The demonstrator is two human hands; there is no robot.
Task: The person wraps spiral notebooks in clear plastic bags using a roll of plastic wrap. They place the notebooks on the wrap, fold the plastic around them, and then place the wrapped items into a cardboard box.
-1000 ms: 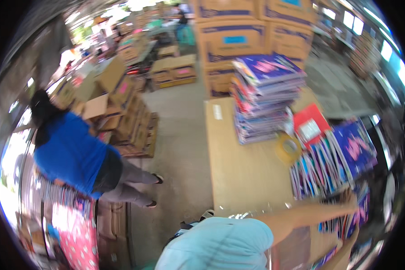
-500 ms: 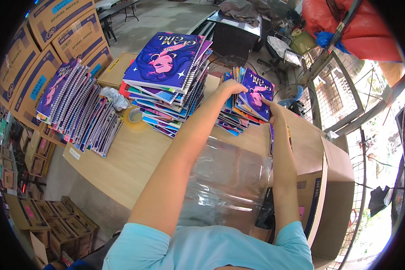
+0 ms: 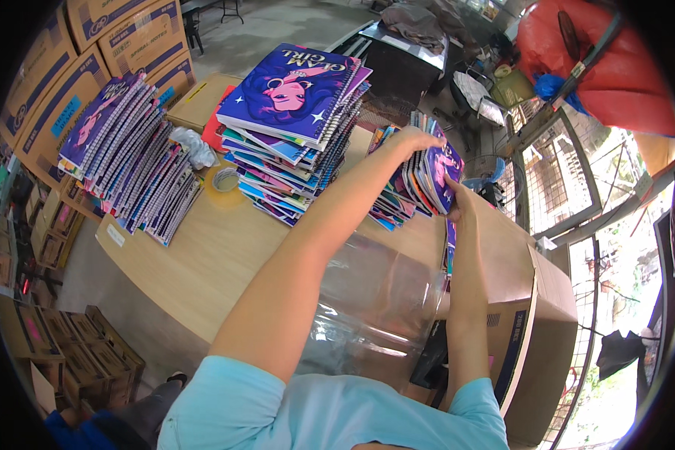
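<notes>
Between my two hands is a bundle of spiral notebooks [image 3: 433, 180] with purple covers, tilted so its page edges face me. My left hand [image 3: 418, 140] is closed over the bundle's far top edge. At the near right side, my right hand [image 3: 462, 201] grips it with the thumb on the cover. Below and left of it lies a shorter pile of notebooks [image 3: 390, 211] on the table. A tall notebook stack [image 3: 289, 94] stands left of my left forearm. Farther left leans another notebook stack [image 3: 124, 154], its spirals facing right.
Clear plastic [image 3: 375, 292] covers the near part of the wooden table [image 3: 180, 259]. A tape roll [image 3: 223, 180] and crumpled plastic [image 3: 193, 147] lie between the stacks. An open cardboard box [image 3: 511, 330] is at the right. Cartons [image 3: 49, 120] pile up at the left.
The notebook bundle has tipped upright, turning its cover to the right and showing its page edges. Both hands have stayed on it, and my head view has shifted slightly.
</notes>
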